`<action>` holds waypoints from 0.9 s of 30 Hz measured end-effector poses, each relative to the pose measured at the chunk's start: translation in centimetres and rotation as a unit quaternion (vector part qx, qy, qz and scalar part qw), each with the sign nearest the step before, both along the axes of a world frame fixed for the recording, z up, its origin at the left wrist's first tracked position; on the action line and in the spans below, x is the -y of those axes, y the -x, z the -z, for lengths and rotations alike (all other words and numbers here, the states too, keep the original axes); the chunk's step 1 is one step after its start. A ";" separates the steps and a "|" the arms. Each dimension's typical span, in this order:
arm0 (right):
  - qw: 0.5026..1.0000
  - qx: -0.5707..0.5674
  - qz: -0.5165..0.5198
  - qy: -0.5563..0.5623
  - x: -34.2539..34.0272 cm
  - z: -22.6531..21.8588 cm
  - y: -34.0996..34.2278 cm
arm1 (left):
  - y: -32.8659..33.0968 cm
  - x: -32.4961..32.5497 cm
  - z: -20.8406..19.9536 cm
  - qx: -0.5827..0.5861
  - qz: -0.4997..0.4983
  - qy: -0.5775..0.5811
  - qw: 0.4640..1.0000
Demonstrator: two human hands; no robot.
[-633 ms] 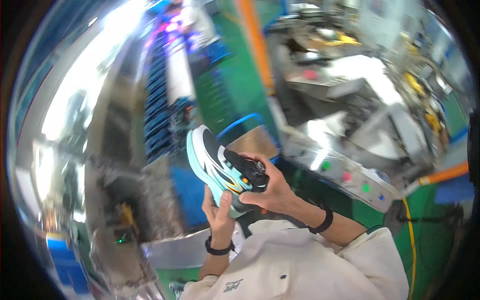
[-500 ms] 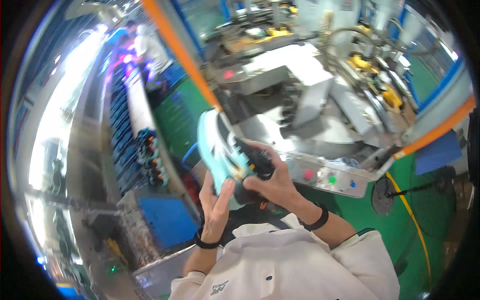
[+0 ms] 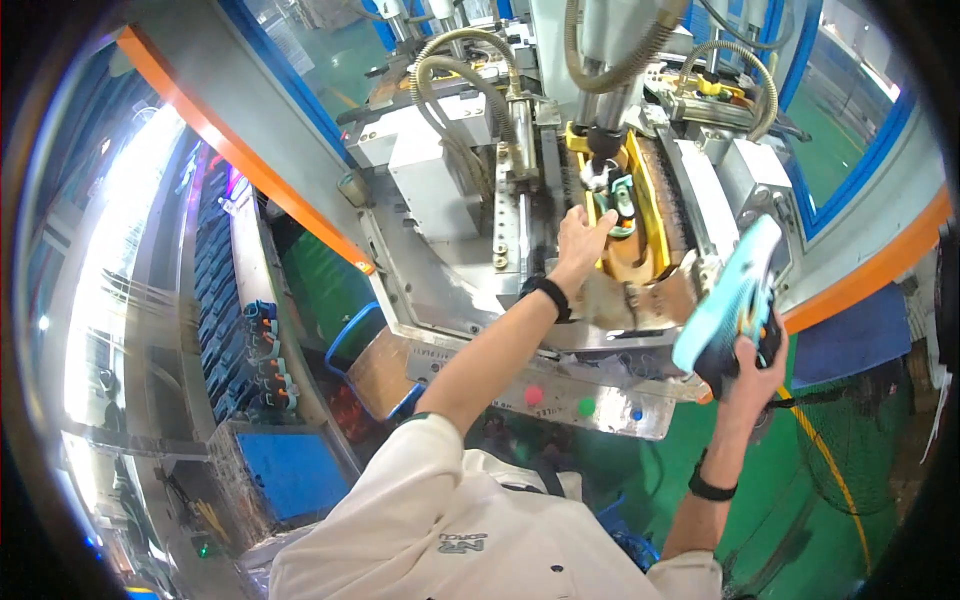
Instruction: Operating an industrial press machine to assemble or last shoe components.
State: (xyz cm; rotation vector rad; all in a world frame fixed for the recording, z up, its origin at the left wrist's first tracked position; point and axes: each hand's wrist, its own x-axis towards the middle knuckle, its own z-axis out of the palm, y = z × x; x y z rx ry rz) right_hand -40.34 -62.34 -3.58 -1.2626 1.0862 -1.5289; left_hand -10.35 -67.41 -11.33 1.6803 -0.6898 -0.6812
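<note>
My right hand [image 3: 757,375] grips a light blue and black shoe [image 3: 728,290], raised at the right front of the machine with its pale toe end pointing down and left. My left hand [image 3: 583,245] reaches into the machine's middle station, thumb and forefinger apart. Its fingertips are beside a yellow-lined clamp [image 3: 655,225]. Within the clamp sits a second shoe [image 3: 623,205], with teal and dark parts showing, under a metal press rod [image 3: 604,140]. Whether my left fingertips touch this shoe I cannot tell.
Orange-edged frame posts [image 3: 235,140] flank the machine. Coloured buttons line its front panel [image 3: 610,408]. To the left runs a conveyor [image 3: 225,290] with dark shoes, beside a blue-topped box [image 3: 287,470]. A blue-framed cart [image 3: 385,365] and a fan [image 3: 850,440] stand nearby.
My view has swung toward the machine. Both hands held the light blue shoe before; my left hand has let go and reached into the clamp station, while my right carried the shoe rightward.
</note>
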 end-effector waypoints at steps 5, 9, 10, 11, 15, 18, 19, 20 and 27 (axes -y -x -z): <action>0.998 0.004 0.047 -0.038 -1.8 1.0 3.4 | -3.1 5.4 5.6 0.103 -0.040 -0.084 0.990; 0.996 -0.023 0.072 -0.039 -1.8 0.1 4.2 | -4.9 9.8 5.7 0.133 -0.043 -0.173 0.975; 0.996 -0.037 0.071 -0.037 -1.6 -0.2 3.8 | -5.3 10.6 5.5 0.157 -0.058 -0.196 0.966; 0.996 -0.041 0.074 -0.033 -1.1 -0.7 3.3 | -5.9 10.8 5.4 0.180 -0.051 -0.207 0.960; 0.993 -0.105 0.053 -0.006 3.7 -2.2 0.0 | -11.3 9.4 8.0 0.171 -0.030 -0.177 0.969; 0.984 -0.178 0.016 -0.016 11.0 -3.2 -4.2 | -9.3 4.2 2.4 0.019 -0.025 -0.181 0.983; 0.965 -0.260 -0.017 -0.034 13.6 -4.2 -6.6 | -10.0 1.0 0.8 -0.172 -0.014 -0.087 0.981; 0.938 -0.341 -0.044 -0.049 16.2 -5.3 -9.3 | -10.5 -1.8 -0.6 -0.353 0.004 0.014 0.936; 0.824 -0.516 -0.204 -0.109 22.9 1.2 -30.2 | -9.4 -23.6 -10.4 -0.391 0.042 0.023 0.919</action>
